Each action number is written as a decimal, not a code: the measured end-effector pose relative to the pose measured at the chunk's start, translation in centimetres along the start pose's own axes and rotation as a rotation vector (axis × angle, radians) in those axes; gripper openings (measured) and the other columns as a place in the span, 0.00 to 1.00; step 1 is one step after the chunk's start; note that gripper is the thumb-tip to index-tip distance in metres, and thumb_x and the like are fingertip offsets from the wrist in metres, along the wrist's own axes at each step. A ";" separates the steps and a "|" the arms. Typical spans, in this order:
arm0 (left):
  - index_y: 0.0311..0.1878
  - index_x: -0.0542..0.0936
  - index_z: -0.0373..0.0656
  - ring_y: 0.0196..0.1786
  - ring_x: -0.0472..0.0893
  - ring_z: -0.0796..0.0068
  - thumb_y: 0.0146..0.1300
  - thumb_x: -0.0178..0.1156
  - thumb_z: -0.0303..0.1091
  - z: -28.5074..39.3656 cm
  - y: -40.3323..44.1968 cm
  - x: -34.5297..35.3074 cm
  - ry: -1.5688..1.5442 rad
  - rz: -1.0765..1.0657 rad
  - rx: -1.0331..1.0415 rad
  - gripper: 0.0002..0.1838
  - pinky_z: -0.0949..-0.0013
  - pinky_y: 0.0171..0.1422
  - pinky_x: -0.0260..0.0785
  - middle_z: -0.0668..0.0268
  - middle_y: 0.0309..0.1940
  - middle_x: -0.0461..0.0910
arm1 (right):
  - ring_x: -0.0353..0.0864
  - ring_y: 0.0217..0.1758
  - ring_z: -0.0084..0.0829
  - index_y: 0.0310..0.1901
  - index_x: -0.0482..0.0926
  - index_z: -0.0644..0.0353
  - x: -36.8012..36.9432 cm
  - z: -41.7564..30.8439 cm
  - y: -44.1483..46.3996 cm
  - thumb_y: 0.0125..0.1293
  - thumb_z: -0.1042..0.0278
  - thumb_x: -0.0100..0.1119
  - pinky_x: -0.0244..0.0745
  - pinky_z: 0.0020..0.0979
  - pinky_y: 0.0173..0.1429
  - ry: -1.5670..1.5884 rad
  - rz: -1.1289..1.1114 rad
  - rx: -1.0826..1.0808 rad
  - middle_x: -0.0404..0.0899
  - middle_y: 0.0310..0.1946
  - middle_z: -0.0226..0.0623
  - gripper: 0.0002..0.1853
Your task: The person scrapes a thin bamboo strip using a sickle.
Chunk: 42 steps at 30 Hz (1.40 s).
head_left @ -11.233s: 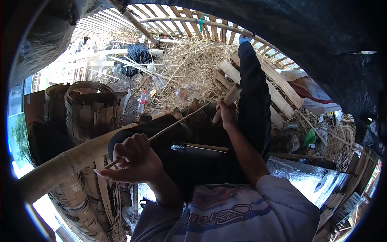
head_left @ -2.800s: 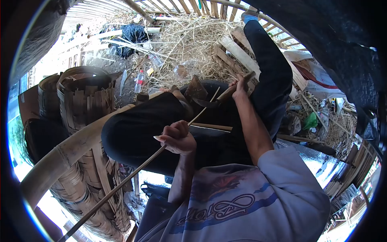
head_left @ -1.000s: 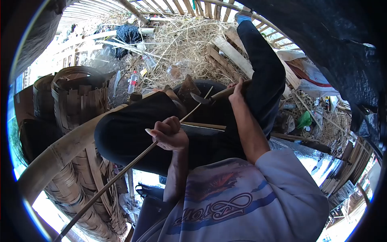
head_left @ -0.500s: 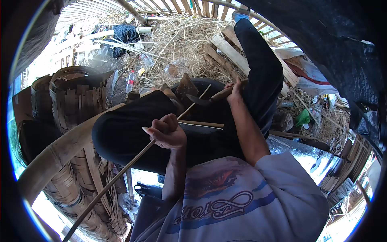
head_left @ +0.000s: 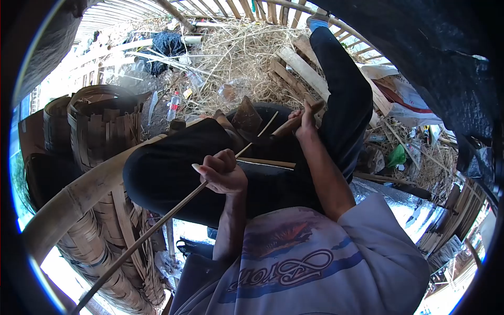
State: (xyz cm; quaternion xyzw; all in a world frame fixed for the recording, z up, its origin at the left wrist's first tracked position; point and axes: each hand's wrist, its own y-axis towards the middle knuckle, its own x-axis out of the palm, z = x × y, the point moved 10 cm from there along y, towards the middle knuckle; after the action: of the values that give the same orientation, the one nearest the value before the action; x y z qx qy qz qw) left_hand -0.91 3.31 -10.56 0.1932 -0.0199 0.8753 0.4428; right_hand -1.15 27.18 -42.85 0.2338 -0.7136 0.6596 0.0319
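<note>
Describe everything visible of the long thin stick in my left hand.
The long thin stick looks like bamboo or wood, paler toward its upper tip. Nearly straight, it slants from the picture's bottom-left edge through the closed left hand. Near its tip it crosses the knife in view; whether they touch is unclear.
</note>
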 end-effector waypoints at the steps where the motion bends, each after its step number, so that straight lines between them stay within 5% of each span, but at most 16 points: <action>1: 0.16 0.50 0.52 0.13 0.38 0.85 0.70 0.35 0.53 0.0 0.1 0.2 -0.029 -0.020 -0.006 0.27 0.75 0.17 0.31 0.76 0.08 0.42 | 0.64 0.17 0.24 0.25 0.63 0.55 0.0 -0.4 0.0 0.61 0.42 0.53 0.65 0.26 0.24 -0.009 0.002 -0.002 0.62 0.14 0.28 0.23; 4: 0.16 0.50 0.52 0.13 0.38 0.86 0.70 0.35 0.53 0.1 0.0 0.4 -0.054 -0.049 -0.017 0.27 0.75 0.17 0.31 0.76 0.08 0.42 | 0.64 0.17 0.25 0.27 0.63 0.56 -3.2 -2.2 -0.2 0.59 0.45 0.56 0.66 0.28 0.24 0.033 0.280 -0.121 0.63 0.16 0.29 0.23; 6: 0.16 0.50 0.52 0.13 0.38 0.86 0.70 0.35 0.53 0.2 0.2 0.5 -0.058 -0.052 0.000 0.27 0.75 0.17 0.31 0.76 0.08 0.42 | 0.64 0.17 0.25 0.29 0.63 0.56 -2.9 -2.2 0.3 0.60 0.46 0.57 0.66 0.28 0.25 0.081 0.243 -0.163 0.62 0.16 0.29 0.21; 9: 0.16 0.50 0.52 0.13 0.38 0.86 0.70 0.36 0.54 0.2 0.2 0.7 0.006 -0.043 0.014 0.27 0.74 0.17 0.31 0.77 0.08 0.42 | 0.65 0.16 0.26 0.31 0.63 0.55 0.7 0.5 -0.9 0.60 0.46 0.55 0.67 0.29 0.25 -0.021 -0.073 0.076 0.62 0.15 0.29 0.20; 13: 0.16 0.49 0.51 0.12 0.40 0.86 0.70 0.38 0.54 0.4 0.2 0.6 -0.050 -0.068 -0.005 0.28 0.75 0.17 0.33 0.77 0.10 0.42 | 0.66 0.17 0.25 0.30 0.63 0.55 -1.8 -2.1 -1.7 0.60 0.46 0.55 0.67 0.27 0.25 -0.033 0.160 -0.122 0.61 0.13 0.28 0.21; 16: 0.16 0.49 0.50 0.12 0.43 0.86 0.69 0.39 0.54 0.4 0.1 0.4 -0.054 -0.085 -0.002 0.28 0.76 0.16 0.35 0.77 0.12 0.42 | 0.65 0.17 0.25 0.30 0.63 0.55 -0.2 -1.2 -2.8 0.61 0.46 0.55 0.67 0.27 0.25 -0.073 0.101 -0.140 0.62 0.14 0.28 0.21; 17: 0.16 0.49 0.50 0.12 0.43 0.86 0.69 0.40 0.53 0.2 0.0 0.5 -0.039 -0.083 0.001 0.28 0.76 0.16 0.35 0.77 0.12 0.42 | 0.65 0.16 0.24 0.29 0.62 0.55 0.0 1.0 -0.9 0.61 0.46 0.55 0.67 0.27 0.25 0.062 -0.047 0.082 0.62 0.15 0.27 0.21; 24: 0.16 0.50 0.50 0.12 0.43 0.86 0.70 0.39 0.53 0.3 0.2 0.6 -0.053 -0.077 0.023 0.28 0.77 0.16 0.36 0.77 0.11 0.42 | 0.65 0.17 0.23 0.33 0.63 0.55 -1.6 -1.6 -2.0 0.60 0.48 0.57 0.68 0.26 0.25 0.040 0.195 -0.189 0.64 0.17 0.29 0.20; 27: 0.16 0.50 0.50 0.12 0.43 0.86 0.70 0.39 0.52 0.4 0.0 0.8 -0.066 -0.088 0.015 0.28 0.77 0.16 0.36 0.77 0.11 0.42 | 0.65 0.17 0.24 0.32 0.63 0.56 0.5 1.2 -1.5 0.61 0.48 0.56 0.68 0.27 0.25 0.065 -0.035 0.037 0.64 0.16 0.29 0.20; 31: 0.16 0.49 0.49 0.12 0.43 0.86 0.70 0.38 0.51 0.5 0.4 0.9 -0.074 -0.112 0.028 0.27 0.77 0.15 0.37 0.77 0.11 0.42 | 0.65 0.18 0.25 0.29 0.62 0.55 -2.8 -1.2 -1.7 0.62 0.47 0.54 0.68 0.27 0.28 0.022 0.194 -0.158 0.63 0.16 0.28 0.20; 35: 0.16 0.49 0.50 0.12 0.43 0.86 0.70 0.38 0.51 0.2 0.2 0.3 -0.052 -0.047 0.033 0.27 0.77 0.15 0.36 0.77 0.12 0.42 | 0.65 0.17 0.24 0.31 0.62 0.55 -0.1 1.1 -2.1 0.62 0.46 0.54 0.67 0.27 0.27 0.054 -0.017 -0.001 0.63 0.16 0.28 0.20; 39: 0.16 0.49 0.50 0.12 0.43 0.86 0.70 0.38 0.51 0.4 0.1 0.9 -0.071 -0.089 0.015 0.27 0.77 0.16 0.36 0.77 0.12 0.42 | 0.65 0.17 0.23 0.27 0.62 0.55 -2.1 -1.6 -2.8 0.61 0.48 0.56 0.69 0.27 0.25 0.083 0.187 -0.200 0.63 0.17 0.28 0.20; 42: 0.16 0.49 0.50 0.12 0.43 0.86 0.70 0.38 0.51 0.7 0.0 1.1 -0.084 -0.118 0.026 0.27 0.77 0.16 0.36 0.77 0.12 0.43 | 0.66 0.17 0.23 0.27 0.62 0.56 -1.0 -0.3 -2.6 0.61 0.48 0.55 0.69 0.27 0.26 0.005 0.095 -0.111 0.64 0.18 0.28 0.21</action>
State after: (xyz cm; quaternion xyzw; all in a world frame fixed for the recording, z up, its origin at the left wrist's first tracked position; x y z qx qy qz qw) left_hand -1.25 4.00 -9.48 0.2363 -0.0156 0.8391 0.4898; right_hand 0.67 27.69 -40.75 0.1957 -0.7594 0.6203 0.0153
